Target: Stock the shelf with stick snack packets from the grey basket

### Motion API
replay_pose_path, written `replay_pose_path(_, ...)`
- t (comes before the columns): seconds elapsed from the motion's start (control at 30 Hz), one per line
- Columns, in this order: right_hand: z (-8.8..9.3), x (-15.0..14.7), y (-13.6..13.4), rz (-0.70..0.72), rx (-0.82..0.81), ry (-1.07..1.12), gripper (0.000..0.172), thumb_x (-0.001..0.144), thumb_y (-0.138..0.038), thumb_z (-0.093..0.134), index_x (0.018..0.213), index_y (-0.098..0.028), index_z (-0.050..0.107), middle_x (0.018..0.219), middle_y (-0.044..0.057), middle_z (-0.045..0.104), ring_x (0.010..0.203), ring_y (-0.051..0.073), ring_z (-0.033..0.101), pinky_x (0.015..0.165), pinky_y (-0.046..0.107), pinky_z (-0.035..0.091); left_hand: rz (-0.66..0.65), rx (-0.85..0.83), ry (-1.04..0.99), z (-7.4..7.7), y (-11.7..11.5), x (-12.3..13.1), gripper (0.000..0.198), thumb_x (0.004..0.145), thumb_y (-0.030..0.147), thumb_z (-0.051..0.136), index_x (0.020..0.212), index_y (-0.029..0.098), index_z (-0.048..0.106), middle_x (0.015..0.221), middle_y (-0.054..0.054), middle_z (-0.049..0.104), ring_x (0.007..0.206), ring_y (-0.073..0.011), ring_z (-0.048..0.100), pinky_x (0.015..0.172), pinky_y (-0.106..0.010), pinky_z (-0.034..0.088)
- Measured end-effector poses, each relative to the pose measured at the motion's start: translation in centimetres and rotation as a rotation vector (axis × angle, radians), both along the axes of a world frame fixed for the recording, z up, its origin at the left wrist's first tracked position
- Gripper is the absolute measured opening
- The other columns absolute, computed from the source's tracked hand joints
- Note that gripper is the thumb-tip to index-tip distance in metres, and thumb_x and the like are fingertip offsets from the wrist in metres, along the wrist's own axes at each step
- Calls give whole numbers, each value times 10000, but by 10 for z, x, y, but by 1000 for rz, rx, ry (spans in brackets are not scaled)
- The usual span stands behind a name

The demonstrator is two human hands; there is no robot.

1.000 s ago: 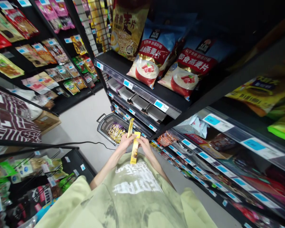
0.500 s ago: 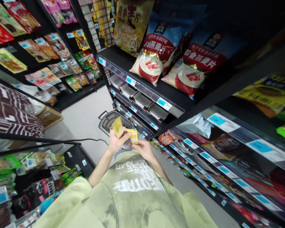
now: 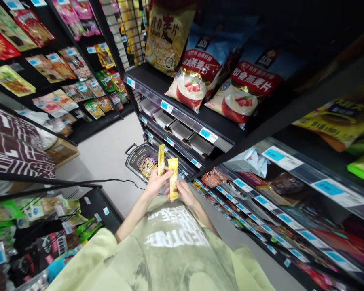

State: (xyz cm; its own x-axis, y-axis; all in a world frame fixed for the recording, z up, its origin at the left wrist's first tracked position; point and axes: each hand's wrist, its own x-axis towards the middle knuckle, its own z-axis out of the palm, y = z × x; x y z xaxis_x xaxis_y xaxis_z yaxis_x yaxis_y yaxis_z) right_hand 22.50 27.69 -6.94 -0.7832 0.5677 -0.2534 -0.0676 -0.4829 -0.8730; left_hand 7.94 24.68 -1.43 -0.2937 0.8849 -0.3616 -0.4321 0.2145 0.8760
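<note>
Head view: left hand [image 3: 155, 184] closed round a yellow stick sachet [image 3: 161, 159], held upright; right hand [image 3: 185, 193] pinches a second sachet [image 3: 173, 178] just beside it, both at 4 o'clock of the grey basket [image 3: 132, 155]. Sachets judged light, soft, slick film; grip mid-length across the flat faces.

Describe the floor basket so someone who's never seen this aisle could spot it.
Start at the black shelf with the big red-and-blue oat bags and follow it down to the pale floor. The dark mesh basket sits there, just beyond the left hand and right hand holding yellow packets. Unlike the cardboard box nearby, it has a handle and gold packets inside.
</note>
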Motion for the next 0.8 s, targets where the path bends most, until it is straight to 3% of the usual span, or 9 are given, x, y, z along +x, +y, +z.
replay_pose_path(0.2,3,-2,1,16,11,-51,696,853,-762,556,1044,-120,746,776,93,730,643,195,692,502,261,518,135,-1,7,-7,-1,0,470,679,531,856,855,145,652,503,81,428,409,-28,282,383,-176,275)
replay_pose_path(0.33,2,-4,1,50,20,-45,672,876,-728,557,1072,-113,745,806,94,736,595,173,669,509,268,527,220,-24,30,-12,-1,-6,436,673,507,863,758,135,653,446,88,371,400,-25,261,381,-177,200)
replay_pose_path(0.6,3,-6,1,87,1,-63,662,838,-759,578,980,-139,763,754,78,717,596,175,666,598,287,526,227,-62,-17,-21,0,-8,443,661,497,866,675,162,576,441,96,342,395,-31,243,379,-187,173)
replay_pose_path(0.8,2,-4,4,98,-3,-44,649,867,-734,567,1013,-133,762,793,92,733,585,174,659,614,297,510,251,-61,39,-20,4,-9,456,686,484,849,606,151,548,419,86,350,403,-25,247,412,-184,175)
